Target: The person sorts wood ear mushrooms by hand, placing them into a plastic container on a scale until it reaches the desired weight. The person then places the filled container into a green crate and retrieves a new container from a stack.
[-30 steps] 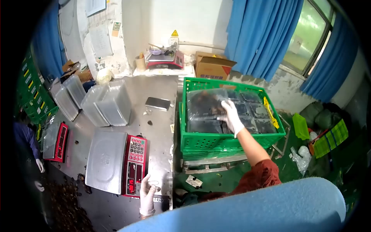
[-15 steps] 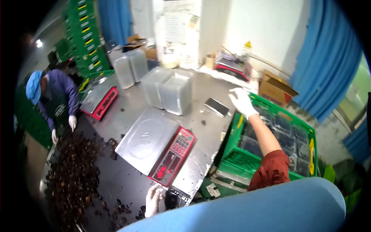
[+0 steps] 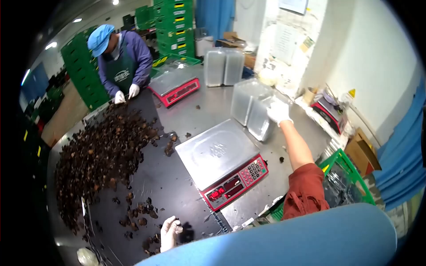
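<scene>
My left hand, in a white glove, is low in the view beside the dark tabletop. Its fingers are curled together with a small dark spot at their tips; what they hold is too small to make out. My right hand, also gloved, reaches forward to the right-hand stack of clear plastic containers, its fingers bent over the upper rim. Between my hands stands a scale with a bare metal pan and lit red digits. Loose dark-brown pieces, like dried mushrooms, are heaped to the left.
Across the table a co-worker in a blue cap has both gloved hands at the heap, near a second scale. A green crate with packed clear boxes is at the right. More containers and stacked green crates stand behind.
My right hand has moved left from the green crate to the container stack. The view has swung right-to-left, bringing more of the heap in. My left hand stays low with curled fingers.
</scene>
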Demonstrator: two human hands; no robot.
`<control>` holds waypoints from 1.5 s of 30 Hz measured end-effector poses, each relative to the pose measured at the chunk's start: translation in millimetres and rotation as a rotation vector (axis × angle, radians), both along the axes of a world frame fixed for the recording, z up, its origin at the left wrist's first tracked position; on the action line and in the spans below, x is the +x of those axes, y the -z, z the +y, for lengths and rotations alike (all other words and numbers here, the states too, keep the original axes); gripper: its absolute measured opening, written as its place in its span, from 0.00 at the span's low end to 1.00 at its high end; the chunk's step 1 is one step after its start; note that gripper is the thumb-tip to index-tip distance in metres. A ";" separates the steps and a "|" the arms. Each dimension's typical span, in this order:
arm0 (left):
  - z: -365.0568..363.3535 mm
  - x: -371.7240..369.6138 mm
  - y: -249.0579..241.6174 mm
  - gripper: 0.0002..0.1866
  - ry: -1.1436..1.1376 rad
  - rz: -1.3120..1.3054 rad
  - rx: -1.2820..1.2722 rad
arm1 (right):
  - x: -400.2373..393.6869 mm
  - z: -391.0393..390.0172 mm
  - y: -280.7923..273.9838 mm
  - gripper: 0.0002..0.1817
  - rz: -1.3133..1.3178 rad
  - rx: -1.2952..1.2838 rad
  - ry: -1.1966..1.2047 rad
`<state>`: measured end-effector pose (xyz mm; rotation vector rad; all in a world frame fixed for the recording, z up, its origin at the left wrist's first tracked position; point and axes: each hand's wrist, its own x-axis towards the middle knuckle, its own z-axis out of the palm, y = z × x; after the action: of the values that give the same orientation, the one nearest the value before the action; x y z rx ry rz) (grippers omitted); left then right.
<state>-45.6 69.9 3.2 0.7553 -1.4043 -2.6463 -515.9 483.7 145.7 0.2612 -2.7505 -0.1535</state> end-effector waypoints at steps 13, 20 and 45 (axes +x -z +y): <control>12.9 9.1 -20.0 0.15 0.045 -0.063 -0.240 | 125.3 -106.8 -28.0 0.05 0.299 -0.383 -0.561; 11.5 35.4 -6.8 0.15 0.030 -0.043 -0.385 | 211.3 -145.1 73.3 0.12 -0.092 -0.305 -0.595; -190.5 -10.2 66.0 0.24 -0.072 -0.053 -1.699 | 357.0 -427.2 183.1 0.09 -0.670 -0.631 -1.034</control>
<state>-55.8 -120.6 -62.9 0.4878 -2.5906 -0.6013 -158.9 56.5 -37.4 1.6839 -2.6333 1.2126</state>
